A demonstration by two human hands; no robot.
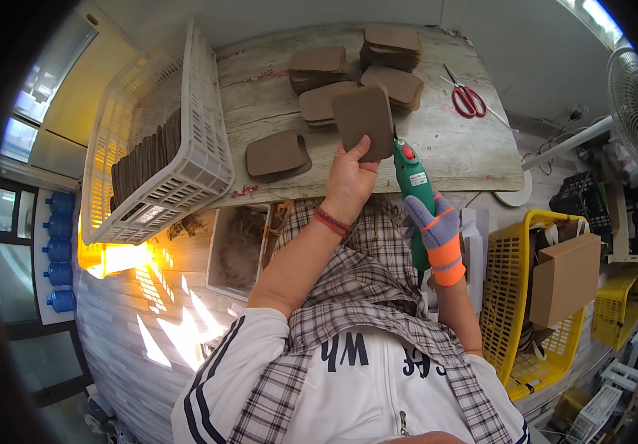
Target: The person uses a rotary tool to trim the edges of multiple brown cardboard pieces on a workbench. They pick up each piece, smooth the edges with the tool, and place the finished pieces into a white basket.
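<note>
My bare left hand (353, 172) pinches a brown rounded rectangular pad (364, 118) by its lower part, thumb on its face, holding it up over the table. In a grey and orange work glove, my right hand (437, 235) grips a green handheld power tool (413, 172) with a red button. The tool's thin tip meets or nearly meets the pad's right edge; I cannot tell if they touch. Behind the held pad lie several stacks of similar pads (392, 38). A smaller pile of pads (277, 157) sits at the table's near left.
Red-handled scissors (468, 101) lie on the worn wooden table (459, 159). At left a white crate (208, 148) holds a row of brown pads. To the right stand a yellow basket (507, 311) with a cardboard box (566, 280), and a fan (637, 111). Below the table is a scrap-filled bin (219, 255).
</note>
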